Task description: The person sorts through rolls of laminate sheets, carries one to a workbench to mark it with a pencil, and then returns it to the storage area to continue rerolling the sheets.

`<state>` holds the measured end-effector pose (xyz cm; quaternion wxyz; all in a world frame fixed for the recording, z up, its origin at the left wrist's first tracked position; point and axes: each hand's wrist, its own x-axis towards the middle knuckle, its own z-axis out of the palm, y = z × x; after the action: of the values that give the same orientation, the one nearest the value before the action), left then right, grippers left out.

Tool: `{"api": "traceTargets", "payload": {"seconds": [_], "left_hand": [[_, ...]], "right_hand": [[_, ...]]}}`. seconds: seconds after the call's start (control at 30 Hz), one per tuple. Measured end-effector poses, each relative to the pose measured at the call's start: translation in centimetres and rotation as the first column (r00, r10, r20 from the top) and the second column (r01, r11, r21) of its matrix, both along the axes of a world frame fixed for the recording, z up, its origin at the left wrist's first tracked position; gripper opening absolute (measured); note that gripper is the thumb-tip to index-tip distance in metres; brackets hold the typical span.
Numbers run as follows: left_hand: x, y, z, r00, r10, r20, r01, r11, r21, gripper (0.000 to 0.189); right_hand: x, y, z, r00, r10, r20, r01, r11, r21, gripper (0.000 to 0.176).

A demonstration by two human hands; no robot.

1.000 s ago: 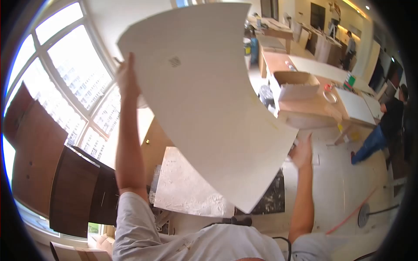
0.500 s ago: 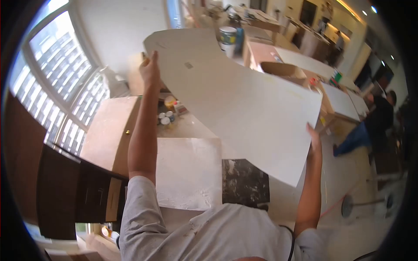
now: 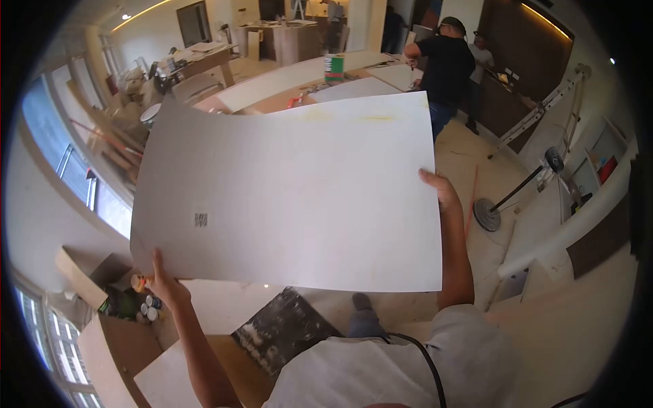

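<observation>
Biggest thing in view: a broad white sheet [image 3: 292,190], held up off the floor in front of the body, spanning the gap between two hands and hiding the near edge of the worktop [image 3: 269,102] beyond. Its far left corner curls upward! Over by the worktop's right end stands a person in a black shirt [image 3: 445,61], back to us, and past them a ladder [image 3: 537,115] leans at a slant. Down below the sheet's near edge, a dark board [image 3: 289,330] streaked with white, just beside a shoe.

Now the hands! The left hand [image 3: 168,282] has its grip closed on the sheet by the near left corner, thumb up on the face. The right hand [image 3: 442,192] grips the right edge around its middle, thumb on top. Toward the worktop's far edge, a green and white can [image 3: 333,69] stands upright. Smaller again: a square black code [image 3: 201,219] printed near the sheet's left end, and yellow stains [image 3: 381,118] along its far edge.
</observation>
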<state>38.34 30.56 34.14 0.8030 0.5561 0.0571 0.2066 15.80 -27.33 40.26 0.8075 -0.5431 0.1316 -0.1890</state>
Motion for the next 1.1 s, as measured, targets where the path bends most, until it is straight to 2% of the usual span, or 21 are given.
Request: {"api": "traceTargets", "payload": {"seconds": [0.03,0.1,0.13,0.17,0.2,0.23,0.27,0.3,0.33,0.4,0.5,0.57,0.63,0.8,0.83,0.9,1.0,1.07,1.1], "left_hand": [[-0.4,-3.6,-1.4,1.0,-0.01,-0.002,0.01,1.0,-0.028,0.057],[0.3,-12.1,-2.9,1.0,-0.028,0.003,0.028,0.999,-0.047,0.057],[0.2,-15.0,-4.1,0.991,-0.132,-0.005,0.131,0.985,-0.114,0.057],[0.1,-18.1,-5.9,0.98,-0.198,-0.011,0.192,0.961,-0.197,0.058],[0.6,-20.6,-7.5,0.975,-0.199,-0.102,0.185,0.974,-0.134,0.057],[1.2,-22.7,-9.7,0.946,-0.229,-0.231,0.175,0.957,-0.231,0.051],[0.5,-26.4,-8.4,0.918,-0.22,-0.33,0.165,0.968,-0.187,0.049],[1.0,-29.1,-10.0,0.908,-0.223,-0.354,0.168,0.969,-0.181,0.05],[1.4,-32.1,-10.5,0.911,-0.205,-0.359,0.155,0.975,-0.162,0.051],[2.4,-38.2,-11.3,0.906,-0.329,-0.265,0.242,0.919,-0.313,0.05],[3.6,-45.4,-11.4,0.864,-0.398,-0.308,0.226,0.854,-0.469,0.048],[3.8,-47.5,-10.5,0.864,-0.377,-0.333,0.18,0.85,-0.495,0.048],[4.7,-47.1,-8.4,0.868,-0.38,-0.319,0.179,0.84,-0.513,0.047],[8.0,-41.1,-3.7,0.946,-0.135,-0.295,-0.035,0.861,-0.507,0.033],[8.7,-39.4,-2.3,0.949,-0.054,-0.31,-0.12,0.848,-0.517,0.025],[10.8,-34.0,-1.5,0.969,0.028,-0.246,-0.151,0.855,-0.497,0.022],[13.4,-25.1,0.2,0.965,0.189,-0.183,-0.255,0.841,-0.478,0.023],[14.9,-21.2,1.2,0.972,0.204,-0.119,-0.236,0.825,-0.513,0.026],[15.4,-19.6,2.4,0.976,0.211,-0.059,-0.209,0.815,-0.541,0.027]], "right_hand": [[0.3,-3.6,-1.2,1.0,-0.016,-0.002,0.016,1.0,0.004,0.049],[1.3,-10.4,-3.4,0.995,-0.096,0.017,0.097,0.985,-0.142,0.049],[0.7,-13.3,-4.0,0.993,-0.118,-0.031,0.11,0.975,-0.192,0.049],[-0.4,-18.6,-7.0,0.96,-0.238,-0.149,0.18,0.93,-0.321,0.048],[-1.9,-21.0,-7.0,0.947,-0.207,-0.244,0.172,0.973,-0.156,0.047],[-3.8,-22.1,-6.6,0.957,-0.215,-0.194,0.198,0.975,-0.104,0.048],[-5.4,-23.1,-5.6,0.977,-0.126,-0.172,0.101,0.984,-0.146,0.054],[-6.6,-23.3,-5.4,0.972,-0.152,-0.181,0.129,0.983,-0.131,0.054],[-7.2,-23.5,-5.4,0.957,-0.198,-0.212,0.18,0.979,-0.1,0.054],[-8.5,-24.4,-4.8,0.917,-0.307,-0.253,0.296,0.952,-0.082,0.055],[-8.0,-25.4,-2.0,0.861,-0.427,-0.276,0.408,0.904,-0.127,0.056],[-6.4,-26.1,0.4,0.852,-0.448,-0.271,0.416,0.893,-0.17,0.056],[-4.0,-26.2,1.7,0.868,-0.439,-0.234,0.405,0.897,-0.179,0.057],[4.5,-26.2,3.5,0.931,-0.313,-0.187,0.287,0.946,-0.152,0.058],[6.8,-25.6,3.7,0.946,-0.275,-0.174,0.253,0.958,-0.134,0.058],[11.7,-24.0,4.5,0.974,-0.178,-0.139,0.166,0.982,-0.09,0.059],[20.6,-20.1,6.3,0.996,-0.022,-0.084,0.021,1.0,-0.013,0.06],[26.2,-17.4,8.5,0.997,0.034,-0.068,-0.029,0.997,0.065,0.06],[30.7,-22.9,7.0,0.95,0.312,0.007,-0.307,0.94,-0.146,0.061]]}}
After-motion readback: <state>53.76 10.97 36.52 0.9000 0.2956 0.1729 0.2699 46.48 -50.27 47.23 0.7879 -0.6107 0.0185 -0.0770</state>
